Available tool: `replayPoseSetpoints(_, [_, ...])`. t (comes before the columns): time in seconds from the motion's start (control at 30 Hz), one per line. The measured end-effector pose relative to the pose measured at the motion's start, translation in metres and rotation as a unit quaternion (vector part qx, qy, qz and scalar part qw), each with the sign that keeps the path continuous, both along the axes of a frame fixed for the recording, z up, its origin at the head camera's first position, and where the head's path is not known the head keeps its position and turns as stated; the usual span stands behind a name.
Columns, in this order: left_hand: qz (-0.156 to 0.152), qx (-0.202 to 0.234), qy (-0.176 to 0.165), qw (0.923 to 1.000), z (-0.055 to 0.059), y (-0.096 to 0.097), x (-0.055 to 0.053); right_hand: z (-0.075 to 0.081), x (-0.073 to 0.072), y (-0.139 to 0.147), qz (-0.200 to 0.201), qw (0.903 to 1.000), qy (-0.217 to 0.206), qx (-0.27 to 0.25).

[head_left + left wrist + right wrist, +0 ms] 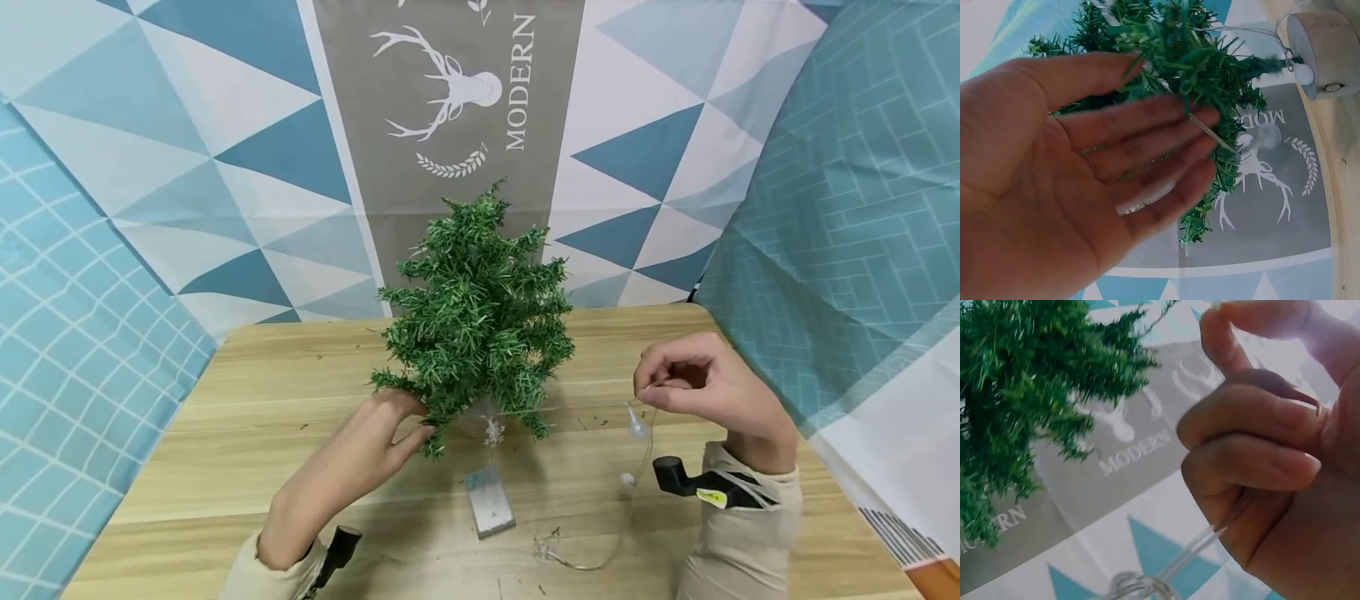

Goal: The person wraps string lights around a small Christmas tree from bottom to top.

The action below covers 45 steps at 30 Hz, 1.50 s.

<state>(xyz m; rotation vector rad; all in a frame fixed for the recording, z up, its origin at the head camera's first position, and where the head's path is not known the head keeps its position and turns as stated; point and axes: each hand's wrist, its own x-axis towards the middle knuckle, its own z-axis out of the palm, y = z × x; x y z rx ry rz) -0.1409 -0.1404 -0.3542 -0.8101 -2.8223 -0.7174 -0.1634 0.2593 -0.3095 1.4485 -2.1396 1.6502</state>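
1. Standing upright on the tabletop (247, 383), the small artificial tree (480, 317) is set near the middle, in front of a patterned cloth (645, 158).
2. The left hand (372, 437) is held at the lower left branches, its fingertips partly hidden in the head view; in the left wrist view its fingers are seen nearly straight, with a strand crossing by the tips. Whether the strand is pressed by them cannot be told.
3. The string of lights (651, 433) is pinched by the right hand (720, 387), right of the tree and apart from it; a clear bulb (637, 425) is seen just below.
4. The battery box (491, 502) is laid in front of the tree, and a snowflake-shaped piece (493, 432) is seen between box and branches.
5. As judged from this, the winding is only partly done: wire is shown among the branches and near the wooden base (1329, 53).
6. A loose length, with a clear ornament (543, 548) on it, seems left to be placed.
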Motion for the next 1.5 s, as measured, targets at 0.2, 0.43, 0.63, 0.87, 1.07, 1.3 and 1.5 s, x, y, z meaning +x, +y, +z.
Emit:
replayPoseSetpoints(0.2, [0.019,0.001,-0.003,0.9998,-0.002,-0.006,-0.003,-0.005,-0.013,0.008,-0.114,0.9907,-0.045,0.059])
replayPoseSetpoints(0.43, [-0.009,-0.027,0.019,0.9994,-0.007,-0.006,-0.006,0.000,-0.003,0.003,-0.280,0.9505,-0.039,0.130])
replayPoseSetpoints(0.63, [0.000,-0.003,0.058,0.9983,-0.004,-0.007,-0.009,0.011,0.011,-0.015,-0.391,0.9170,0.034,0.073])
replayPoseSetpoints(0.87, [0.011,-0.007,0.048,0.9987,-0.001,-0.007,-0.007,0.010,0.002,-0.035,-0.449,0.8835,0.133,-0.018])
replayPoseSetpoints(1.07, [0.002,-0.023,0.029,0.9993,-0.004,-0.004,-0.004,0.017,-0.005,-0.042,-0.454,0.8748,0.168,0.011])
replayPoseSetpoints(1.3, [0.013,-0.058,0.102,0.9930,-0.009,-0.006,-0.004,0.045,-0.027,-0.041,-0.409,0.8761,0.215,0.138])
replayPoseSetpoints(1.5, [0.020,-0.066,0.114,0.9911,-0.009,-0.010,-0.003,0.071,-0.044,-0.041,-0.359,0.8845,0.233,0.185])
